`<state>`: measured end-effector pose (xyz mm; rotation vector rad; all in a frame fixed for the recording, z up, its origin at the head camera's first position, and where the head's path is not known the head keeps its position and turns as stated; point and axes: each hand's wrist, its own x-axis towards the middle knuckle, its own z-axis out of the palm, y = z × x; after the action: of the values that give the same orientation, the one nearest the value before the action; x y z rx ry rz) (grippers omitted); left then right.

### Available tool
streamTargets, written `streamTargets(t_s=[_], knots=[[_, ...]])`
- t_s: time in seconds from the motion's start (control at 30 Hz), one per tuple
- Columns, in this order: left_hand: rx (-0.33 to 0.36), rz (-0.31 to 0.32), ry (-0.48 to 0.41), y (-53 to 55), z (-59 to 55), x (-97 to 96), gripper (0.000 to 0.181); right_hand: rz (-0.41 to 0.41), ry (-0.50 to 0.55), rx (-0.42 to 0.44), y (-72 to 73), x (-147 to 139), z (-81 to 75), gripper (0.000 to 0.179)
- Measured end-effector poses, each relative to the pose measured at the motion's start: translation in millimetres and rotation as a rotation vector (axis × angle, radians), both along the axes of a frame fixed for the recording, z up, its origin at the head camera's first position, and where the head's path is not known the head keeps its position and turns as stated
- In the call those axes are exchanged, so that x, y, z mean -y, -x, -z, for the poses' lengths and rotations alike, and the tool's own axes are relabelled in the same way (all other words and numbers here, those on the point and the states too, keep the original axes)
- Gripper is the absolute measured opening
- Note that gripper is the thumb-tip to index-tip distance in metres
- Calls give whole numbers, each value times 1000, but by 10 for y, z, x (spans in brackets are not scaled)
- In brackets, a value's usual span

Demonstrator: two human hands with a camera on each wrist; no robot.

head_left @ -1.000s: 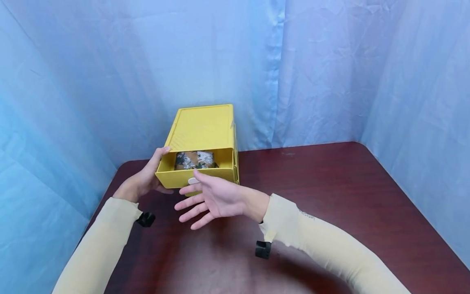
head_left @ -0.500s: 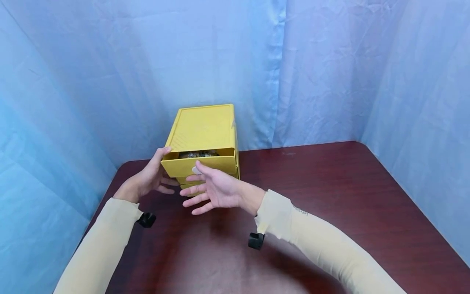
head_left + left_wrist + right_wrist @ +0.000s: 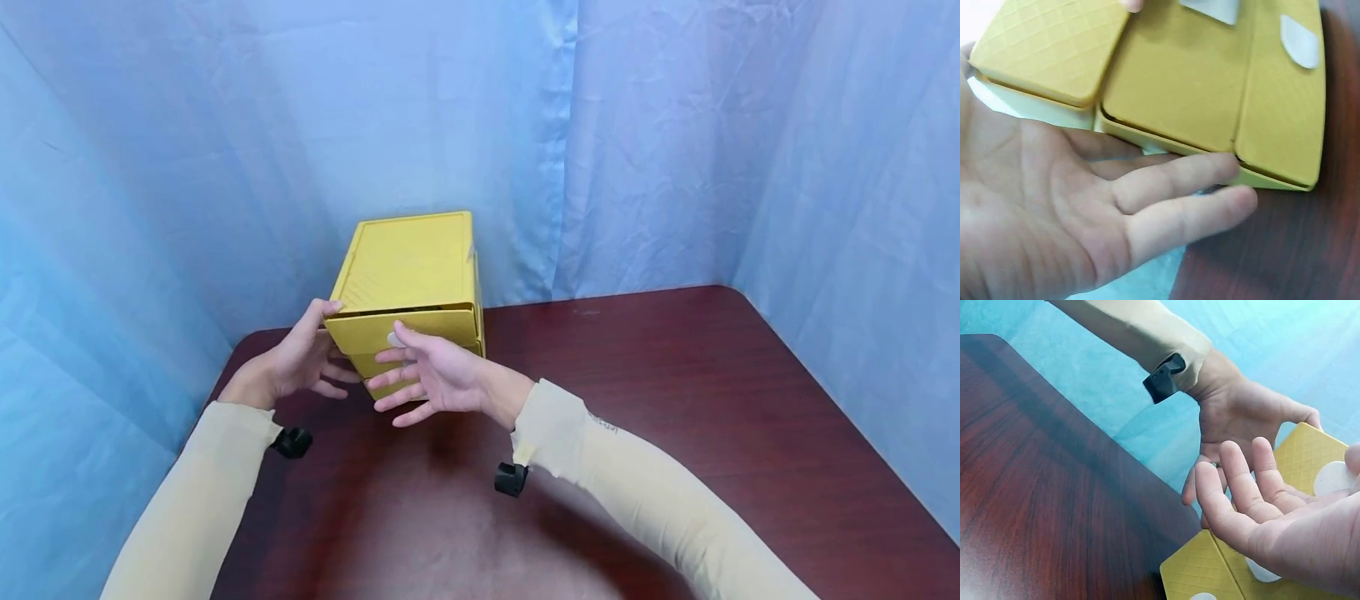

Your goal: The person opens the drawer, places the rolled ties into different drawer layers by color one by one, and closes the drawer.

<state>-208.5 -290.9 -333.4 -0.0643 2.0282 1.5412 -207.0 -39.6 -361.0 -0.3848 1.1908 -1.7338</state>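
Note:
A yellow drawer cabinet (image 3: 408,258) stands at the back left of the table. Its top drawer (image 3: 356,333) sticks out slightly, with a narrow dark gap above its front. My left hand (image 3: 296,358) lies along the cabinet's left side, thumb on the top edge and the other fingers extended. In front of the drawer, my right hand (image 3: 446,375) has its fingers spread, its thumb at the drawer front beside a round white knob (image 3: 1332,478). In the left wrist view, the top drawer front (image 3: 1047,50) juts out past the lower drawers (image 3: 1179,81). The drawer's contents are hidden.
The dark red-brown table (image 3: 675,400) extends to the right and in front of the cabinet. Light blue curtains (image 3: 645,150) hang behind it and at both sides. Both sleeves carry a black wrist camera, including the left one (image 3: 292,442).
My right hand has moved forward, and the top drawer has slid back into the cabinet until only a narrow gap shows. The flower-patterned item inside went out of sight. My left hand stays at the cabinet's side.

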Motion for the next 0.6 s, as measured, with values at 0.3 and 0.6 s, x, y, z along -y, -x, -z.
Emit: streamTargets(t_s=[0.3, 0.6], knots=[[14, 35, -17, -16, -65, 14, 96, 0, -8, -39, 50, 35, -13, 80], [-13, 20, 1, -22, -69, -8, 99, 22, -26, -75, 79, 4, -8, 79]])
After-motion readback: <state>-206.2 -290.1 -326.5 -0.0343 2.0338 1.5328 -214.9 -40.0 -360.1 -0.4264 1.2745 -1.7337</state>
